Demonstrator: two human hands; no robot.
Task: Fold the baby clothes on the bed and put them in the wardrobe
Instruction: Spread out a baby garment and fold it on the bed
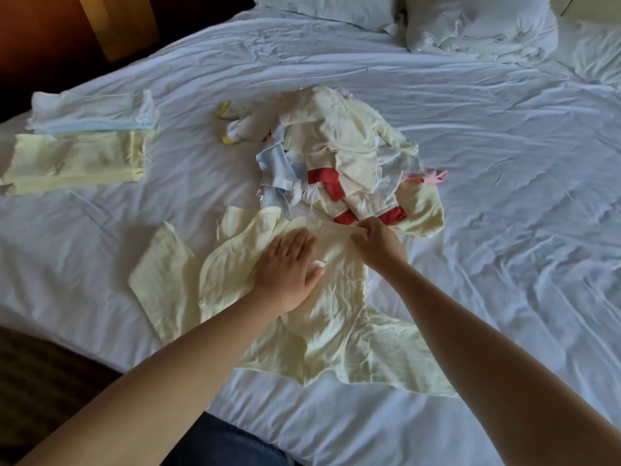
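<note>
white bed (pixel 504 230), baby clothes (pixel 339 156)

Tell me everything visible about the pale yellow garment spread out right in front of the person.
The pale yellow garment is thin, wrinkled, soft-looking cloth, spread open and unfolded on the white bed sheet, with what looks like a sleeve angled out to the left. The left hand presses flat on its upper middle; the right hand pinches its far edge, right beside the pile of unfolded clothes.

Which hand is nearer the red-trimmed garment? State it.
Right. The right hand pinches the yellow garment just below the red-trimmed garment; the left hand lies flat farther left.
</note>
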